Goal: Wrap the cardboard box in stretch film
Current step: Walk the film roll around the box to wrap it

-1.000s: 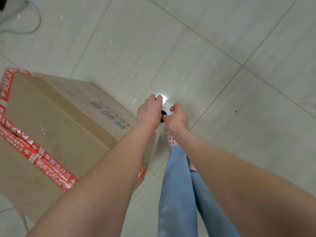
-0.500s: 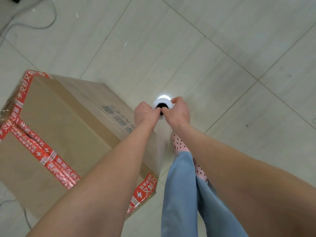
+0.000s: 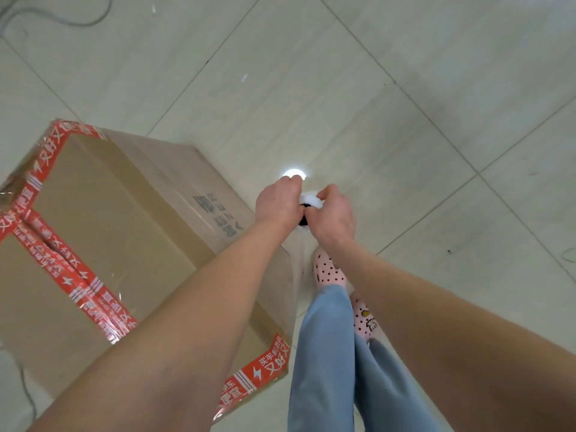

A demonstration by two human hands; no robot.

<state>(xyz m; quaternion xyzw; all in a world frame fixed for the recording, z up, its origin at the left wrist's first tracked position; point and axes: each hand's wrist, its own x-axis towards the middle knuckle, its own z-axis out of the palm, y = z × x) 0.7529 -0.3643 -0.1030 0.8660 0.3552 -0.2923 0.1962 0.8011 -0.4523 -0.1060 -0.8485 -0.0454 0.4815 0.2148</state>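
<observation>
Fingers [image 3: 292, 182] of left hand [image 3: 276, 205] and right hand [image 3: 335, 215] curl tight round a white roll of clear stretch film [image 3: 310, 201], centre frame. Brown cardboard box with red tape [image 3: 109, 219] sits on the pale tiled floor [image 3: 405, 88], left and lower left. Film sheet [image 3: 297, 260] runs down to the box's corner. Risk: uneven pull wrinkles or tears the film, or it slips off the corner; pink dotted shoe [image 3: 330, 269] nearby could snag it.

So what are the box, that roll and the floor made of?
Box: matte brown cardboard, sealed with glossy red tape. Roll: probably clear plastic film, white where wound, a sheer sheet trailing to the box corner. Floor: pale tiles, likely glazed, given grout lines and a lamp's reflection.
</observation>
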